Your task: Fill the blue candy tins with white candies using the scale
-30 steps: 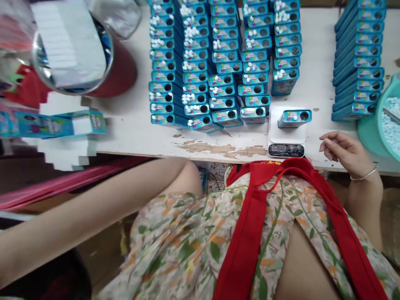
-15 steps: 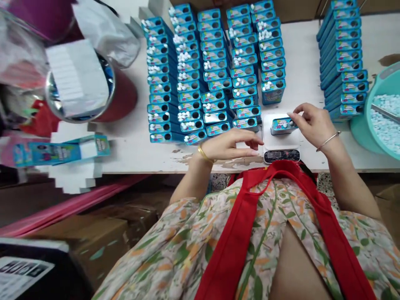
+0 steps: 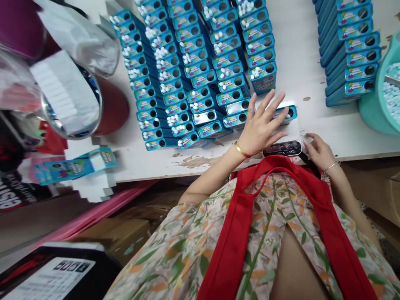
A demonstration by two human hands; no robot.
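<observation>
Right of centre, the splayed left hand [image 3: 261, 128] is risking bumping the tin [image 3: 293, 113] over; right hand [image 3: 318, 153] narrow, hold unclear.

A partly hidden blue tin [image 3: 293, 118], with a dark round opening in its printed top, stands upright on a white scale [image 3: 293, 132] with a black display panel [image 3: 283, 148].

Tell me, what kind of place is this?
Probably a small packing workshop, maybe for sweets. Rows of blue containers, many topped with little white pieces, stand on a table; there's a digital scale, and a green tub holds many pale pieces.
</observation>
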